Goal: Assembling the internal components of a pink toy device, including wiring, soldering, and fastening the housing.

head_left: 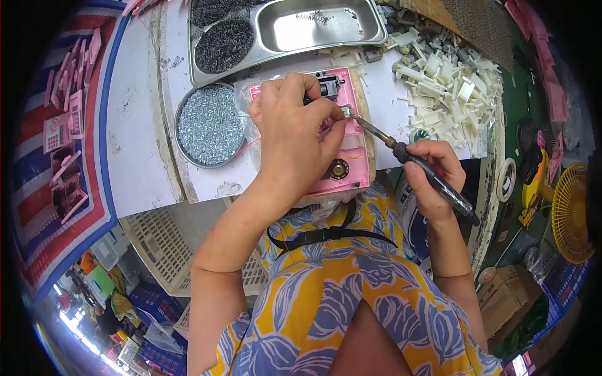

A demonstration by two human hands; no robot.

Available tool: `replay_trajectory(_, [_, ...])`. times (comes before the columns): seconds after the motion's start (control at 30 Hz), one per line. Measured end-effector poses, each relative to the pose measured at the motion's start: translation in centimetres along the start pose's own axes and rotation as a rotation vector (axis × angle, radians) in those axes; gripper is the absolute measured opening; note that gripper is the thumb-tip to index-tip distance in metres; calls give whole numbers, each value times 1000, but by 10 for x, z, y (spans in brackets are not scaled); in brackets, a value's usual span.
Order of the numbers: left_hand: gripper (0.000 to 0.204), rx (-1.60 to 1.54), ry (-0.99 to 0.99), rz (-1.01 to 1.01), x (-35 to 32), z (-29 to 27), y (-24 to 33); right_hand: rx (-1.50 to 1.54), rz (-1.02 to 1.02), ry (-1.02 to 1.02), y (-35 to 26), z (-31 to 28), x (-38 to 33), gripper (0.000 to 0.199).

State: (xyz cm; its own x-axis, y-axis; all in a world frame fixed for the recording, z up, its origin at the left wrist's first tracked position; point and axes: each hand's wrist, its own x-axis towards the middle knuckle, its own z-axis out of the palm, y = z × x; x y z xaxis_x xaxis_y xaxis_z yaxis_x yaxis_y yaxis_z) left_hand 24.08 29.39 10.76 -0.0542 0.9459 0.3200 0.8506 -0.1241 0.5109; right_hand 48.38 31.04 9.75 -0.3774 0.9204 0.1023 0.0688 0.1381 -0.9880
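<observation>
— While the soldering iron is held like that, which way does it lie from the right hand?

— Its long axis slants up and to the person's left. The dark handle is wrapped in the right hand, fingers curled fully round it, and the metal shaft runs out toward the pink casing on the worktop. The tip sits at the casing's upper right part, just by the left hand's fingertips.

— And the left hand?

— It lies over the middle of the pink casing, back upward, fingers bent down and pinched together near the iron's tip. It seems to press or pinch something small there, perhaps a wire, but the fingers hide it, so I cannot tell what.

— Which hand is nearer the joint?

— The left one; it is right upon it. The right hand stays off the casing's right edge, near the person's body, and only the iron bridges the gap.

— What lies about them?

— A round tin of small shiny screws just left of the casing, a steel tray beyond it with dark springs in one compartment, and a heap of white plastic parts to the right.
</observation>
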Motion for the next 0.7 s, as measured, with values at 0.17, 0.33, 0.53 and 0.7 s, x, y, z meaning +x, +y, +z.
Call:
replay_trajectory(0.17, [16, 26, 2, 6, 0, 0, 1, -39, -29, -23, 4, -6, 0, 24])
replay_trajectory(0.33, [16, 35, 3, 11, 1, -1, 1, 26, -48, 7, 5, -10, -3, 24])
replay_trajectory(0.53, [16, 69, -4, 14, 2, -2, 2, 3, -28, 9, 1, -11, -2, 25])
replay_trajectory(0.7, [16, 71, -4, 24, 1, -2, 2, 15, -28, 39, 2, -17, 0, 26])
